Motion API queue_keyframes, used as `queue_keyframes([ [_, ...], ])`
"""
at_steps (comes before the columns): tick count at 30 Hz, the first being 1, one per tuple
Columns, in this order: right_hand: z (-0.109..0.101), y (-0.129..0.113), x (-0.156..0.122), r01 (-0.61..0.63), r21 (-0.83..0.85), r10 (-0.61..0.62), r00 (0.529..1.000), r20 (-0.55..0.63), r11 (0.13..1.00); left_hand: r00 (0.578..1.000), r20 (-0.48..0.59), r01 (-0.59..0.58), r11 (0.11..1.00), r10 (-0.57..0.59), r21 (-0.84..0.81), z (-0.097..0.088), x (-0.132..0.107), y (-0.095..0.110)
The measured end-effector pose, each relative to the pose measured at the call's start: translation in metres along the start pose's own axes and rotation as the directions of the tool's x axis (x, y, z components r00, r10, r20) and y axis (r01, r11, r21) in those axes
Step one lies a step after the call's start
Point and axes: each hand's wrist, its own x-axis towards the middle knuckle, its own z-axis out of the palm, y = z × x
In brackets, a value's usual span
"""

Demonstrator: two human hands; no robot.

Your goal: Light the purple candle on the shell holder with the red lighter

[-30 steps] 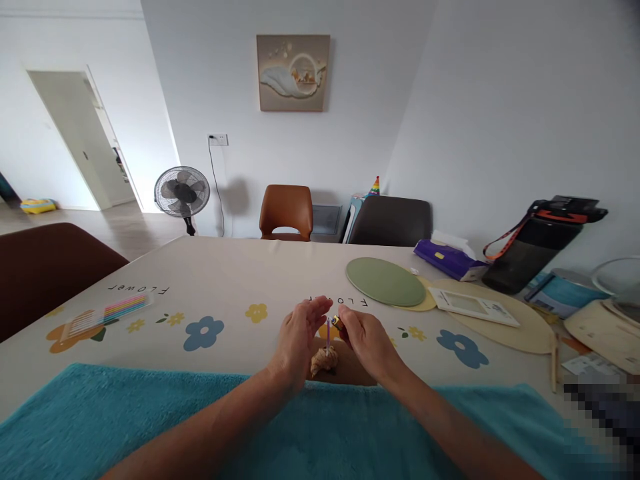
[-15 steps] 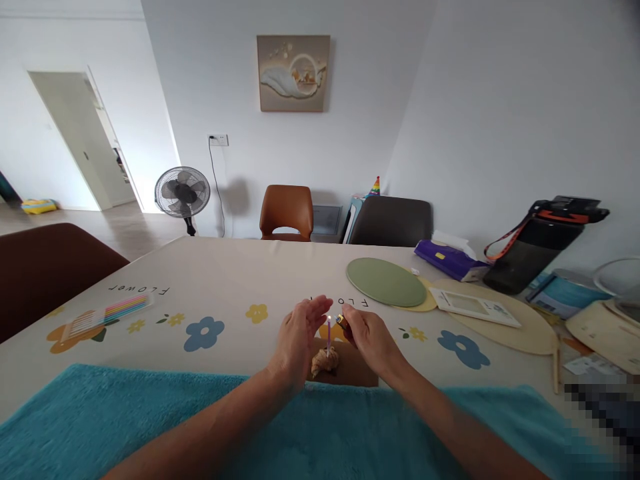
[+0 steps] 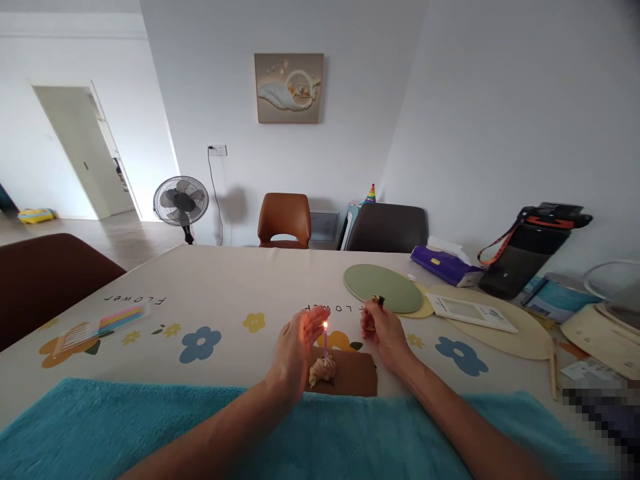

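A thin purple candle (image 3: 326, 343) stands upright with a small flame at its tip. Its foot is stuck in a lumpy tan piece (image 3: 320, 373), perhaps pastry or dough, on a brown board (image 3: 357, 373). Cupped just left of the flame, my left hand (image 3: 295, 350) has its fingers stretched out, lit orange by the glow, and holds nothing. Off to the right of the candle, my right hand (image 3: 385, 333) is closed around a lighter (image 3: 379, 301), whose dark top shows above the fist; no flame shows on it.
A blue towel (image 3: 200, 427) covers the table's near edge. On the flowered tablecloth (image 3: 225, 277) lie a pack of coloured candles (image 3: 120, 320) at left and a green round mat (image 3: 383, 287) at right. Beyond are a purple tissue pack (image 3: 443, 265) and a black bottle (image 3: 530, 250).
My right hand with the lighter has drawn away from the candle tip, to the right. The flame on the candle is larger and brighter. My left hand stays beside it.
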Motion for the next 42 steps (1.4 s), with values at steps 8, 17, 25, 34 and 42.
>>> queue_keyframes([
  [8, 0.000, 0.006, -0.003, 0.098, -0.140, -0.099, 0.995, 0.001, 0.985, 1.000, 0.009, -0.004, 1.000, 0.004, 0.023, -0.002, 0.001, -0.003],
  [17, -0.002, 0.009, 0.000, 0.092, -0.138, -0.090, 0.996, 0.023, 0.986, 1.000, -0.001, 0.009, 1.000, -0.009, 0.011, 0.000, 0.000, 0.000],
  [25, -0.002, 0.011, 0.001, 0.083, -0.142, -0.081, 0.997, 0.018, 0.986, 1.000, -0.009, 0.024, 0.999, -0.024, 0.038, -0.001, -0.001, 0.002],
  [34, -0.002, 0.013, 0.002, 0.081, -0.165, -0.080, 0.997, 0.015, 0.983, 1.000, 0.003, 0.014, 0.998, -0.014, 0.055, -0.002, -0.003, 0.007],
  [42, -0.004, 0.013, 0.004, 0.116, -0.219, -0.114, 0.993, 0.024, 0.969, 0.989, 0.046, -0.149, 0.975, 0.144, 0.163, -0.005, 0.003, 0.010],
])
